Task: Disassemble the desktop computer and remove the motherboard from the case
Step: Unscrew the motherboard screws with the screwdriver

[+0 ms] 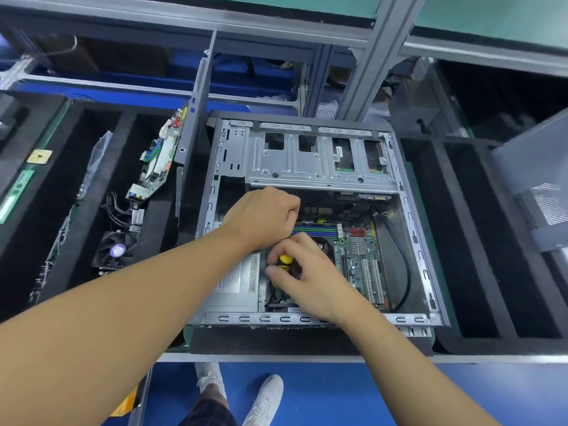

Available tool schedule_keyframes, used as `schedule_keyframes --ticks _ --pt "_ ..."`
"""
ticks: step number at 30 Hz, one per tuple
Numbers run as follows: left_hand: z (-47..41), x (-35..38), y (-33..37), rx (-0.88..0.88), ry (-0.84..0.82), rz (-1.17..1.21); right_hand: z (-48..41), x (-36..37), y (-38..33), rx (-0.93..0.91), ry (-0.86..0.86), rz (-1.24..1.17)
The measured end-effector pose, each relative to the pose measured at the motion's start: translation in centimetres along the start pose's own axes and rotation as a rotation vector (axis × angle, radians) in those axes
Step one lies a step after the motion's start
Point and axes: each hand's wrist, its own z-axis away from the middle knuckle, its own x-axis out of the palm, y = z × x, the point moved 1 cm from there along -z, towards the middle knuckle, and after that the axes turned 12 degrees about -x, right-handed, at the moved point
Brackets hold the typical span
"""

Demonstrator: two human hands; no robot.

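PC case (412, 235) lies open, top side off. Motherboard (359, 250) is still inside the case, on its R half. R hand (310, 278) is over the mid of the case, grip pinched on a yellow & black screwdriver (285, 259). L hand (264, 216) is in the case too, farther back, grip curled tight; can't tell if it holds a thing. Silver power box (236, 284) sits in the case's near L corner. A fan (115, 250) lies L of the case.

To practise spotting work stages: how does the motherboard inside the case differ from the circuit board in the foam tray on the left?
The motherboard lies flat inside the case; the circuit board stands on edge in a foam tray slot. The right hand grips a screwdriver over the motherboard; nothing touches the circuit board. Both carry coloured connectors.
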Motion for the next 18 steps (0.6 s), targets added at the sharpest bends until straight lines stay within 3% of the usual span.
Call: schedule_keyframes --ticks 7,12,18 --pt "-0.06 -0.15 0.17 -0.011 -0.02 -0.011 0.11 0.0 0.03 -0.028 0.01 0.065" --pt "-0.16 -0.01 0.1 -0.025 -0.042 -0.021 0.36 -0.22 -0.36 0.057 -0.005 -0.096" --pt "-0.31 0.05 0.07 -0.047 -0.057 -0.028 0.39 -0.02 -0.37 -0.055 0.053 0.074"
